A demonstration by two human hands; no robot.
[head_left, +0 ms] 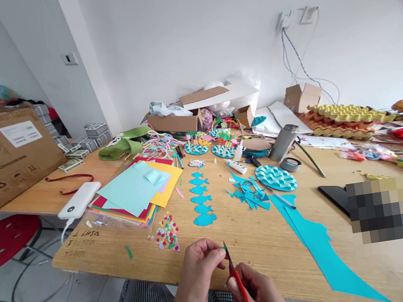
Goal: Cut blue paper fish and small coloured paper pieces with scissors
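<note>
My right hand (pixel 258 294) is closed around the red handles of a pair of scissors (pixel 240 286), whose dark blades point away from me. Between the thumb and fingers of my left hand (pixel 205 260) is a tiny green paper piece (pixel 224 249), right beside the blade tips. Farther up the table, several blue paper fish (pixel 204 219) lie in a column. Left of them is a heap of small coloured paper dots (pixel 167 234), and a green paper strip (pixel 128 251) lies near the front edge. Blue paper scraps (pixel 249 194) are piled to the right.
A large blue paper sheet (pixel 324 248) stretches along the right. Stacked coloured paper (pixel 128 192) and a white power bank (pixel 79 199) lie left. A blue egg-tray disc (pixel 276 178), tape roll (pixel 290 164), metal flask (pixel 283 142) and black phone (pixel 333 197) stand or lie rightward.
</note>
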